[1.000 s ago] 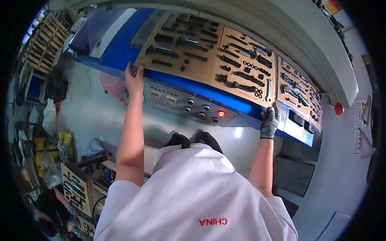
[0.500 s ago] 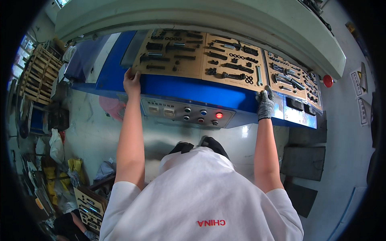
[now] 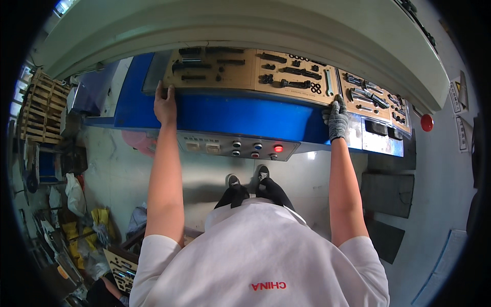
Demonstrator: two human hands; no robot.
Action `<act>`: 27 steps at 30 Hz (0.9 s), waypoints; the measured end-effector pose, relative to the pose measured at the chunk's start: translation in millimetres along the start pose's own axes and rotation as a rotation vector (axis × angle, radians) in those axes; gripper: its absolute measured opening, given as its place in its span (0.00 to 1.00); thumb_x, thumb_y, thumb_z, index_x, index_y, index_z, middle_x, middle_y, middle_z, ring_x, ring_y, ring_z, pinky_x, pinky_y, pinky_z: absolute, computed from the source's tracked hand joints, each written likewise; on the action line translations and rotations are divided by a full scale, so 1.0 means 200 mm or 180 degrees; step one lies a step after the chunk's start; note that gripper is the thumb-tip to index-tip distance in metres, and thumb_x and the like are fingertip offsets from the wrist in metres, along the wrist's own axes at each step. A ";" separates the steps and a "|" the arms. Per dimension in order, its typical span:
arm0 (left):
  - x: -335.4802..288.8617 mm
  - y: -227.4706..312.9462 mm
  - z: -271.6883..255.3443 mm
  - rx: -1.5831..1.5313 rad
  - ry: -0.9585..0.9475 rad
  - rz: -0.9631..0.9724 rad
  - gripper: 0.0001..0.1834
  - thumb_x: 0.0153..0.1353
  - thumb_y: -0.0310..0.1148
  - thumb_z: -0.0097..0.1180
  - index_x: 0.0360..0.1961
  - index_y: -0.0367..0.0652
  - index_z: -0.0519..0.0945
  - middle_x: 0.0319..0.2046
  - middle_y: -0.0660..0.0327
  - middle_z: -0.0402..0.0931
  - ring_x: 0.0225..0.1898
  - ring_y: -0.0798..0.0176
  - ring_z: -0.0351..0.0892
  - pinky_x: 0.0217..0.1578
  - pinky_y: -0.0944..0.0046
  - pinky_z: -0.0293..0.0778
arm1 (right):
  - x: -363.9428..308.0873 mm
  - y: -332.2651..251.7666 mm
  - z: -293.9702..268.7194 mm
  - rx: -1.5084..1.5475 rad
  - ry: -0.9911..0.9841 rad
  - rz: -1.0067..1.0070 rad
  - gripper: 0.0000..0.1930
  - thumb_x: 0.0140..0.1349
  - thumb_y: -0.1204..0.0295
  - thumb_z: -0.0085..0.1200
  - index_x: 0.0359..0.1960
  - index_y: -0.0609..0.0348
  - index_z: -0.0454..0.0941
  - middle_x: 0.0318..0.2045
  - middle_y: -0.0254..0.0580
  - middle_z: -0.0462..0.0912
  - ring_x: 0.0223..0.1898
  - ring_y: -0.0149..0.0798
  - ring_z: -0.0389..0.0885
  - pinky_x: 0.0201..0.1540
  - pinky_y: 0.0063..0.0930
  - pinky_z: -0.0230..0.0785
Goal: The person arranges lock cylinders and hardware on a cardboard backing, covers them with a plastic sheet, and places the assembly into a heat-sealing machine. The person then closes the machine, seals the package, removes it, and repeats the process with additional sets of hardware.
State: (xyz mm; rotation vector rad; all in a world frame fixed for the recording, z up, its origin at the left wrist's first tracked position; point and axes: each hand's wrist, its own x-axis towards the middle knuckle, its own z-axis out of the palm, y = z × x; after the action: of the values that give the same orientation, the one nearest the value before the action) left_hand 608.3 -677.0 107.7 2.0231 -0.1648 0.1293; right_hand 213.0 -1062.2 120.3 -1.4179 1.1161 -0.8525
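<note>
Side by side on the blue machine bed (image 3: 225, 112) lie tan boards with black bolts, nuts and tools fixed on them. My bare left hand (image 3: 165, 106) has its fingers and thumb curled at the near left corner of the shaded tan board (image 3: 240, 82). In a grey glove, my right hand (image 3: 336, 122) closes around the near right corner, beside a silver wrench (image 3: 328, 82) and the seam to another tan board (image 3: 365, 110). The boards' far parts are hidden under the machine's pale hood (image 3: 245, 33).
Along the machine's front is a control panel (image 3: 240, 148) with several buttons, one lit red. A red knob (image 3: 427, 123) sits at the hood's right end. Wooden pallets (image 3: 43, 107) stand at left, above bags and clutter. Dark flat plates (image 3: 387, 194) lie on the floor at right.
Both hands have moved slightly forward, and the shaded board sits farther in under the hood. The hood now covers more of the boards. My shoes have come into fuller view.
</note>
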 end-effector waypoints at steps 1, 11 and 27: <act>-0.04 0.03 -0.02 -0.0308 0.0001 0.0125 0.31 0.72 0.40 0.60 0.72 0.43 0.67 0.38 0.58 0.83 0.35 0.68 0.79 0.38 0.66 0.76 | -0.02 -0.01 0.00 -0.0083 0.0154 0.0027 0.20 0.77 0.64 0.50 0.68 0.51 0.72 0.24 0.36 0.82 0.17 0.25 0.74 0.19 0.22 0.69; -1.11 -0.09 0.08 -0.1468 -0.0372 -0.0164 0.19 0.75 0.29 0.49 0.65 0.39 0.68 0.35 0.61 0.77 0.28 0.72 0.74 0.30 0.70 0.73 | 0.59 -0.24 0.85 -0.2951 -0.0250 -0.4020 0.20 0.69 0.57 0.60 0.57 0.53 0.81 0.50 0.47 0.86 0.51 0.47 0.84 0.56 0.39 0.75; -1.35 -0.54 -0.25 -0.1243 -0.0474 -0.1064 0.15 0.74 0.22 0.48 0.60 0.42 0.72 0.38 0.64 0.76 0.34 0.73 0.73 0.36 0.72 0.74 | 0.77 -0.24 1.74 -0.3770 -0.1520 -0.2789 0.25 0.68 0.48 0.52 0.58 0.50 0.77 0.57 0.47 0.79 0.56 0.51 0.78 0.59 0.47 0.70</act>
State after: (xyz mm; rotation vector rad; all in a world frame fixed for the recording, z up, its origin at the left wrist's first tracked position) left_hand 359.4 -569.2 -10.2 1.6421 0.0543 -0.2482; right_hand 594.6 -1102.2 102.1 -3.0258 0.5398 -0.2809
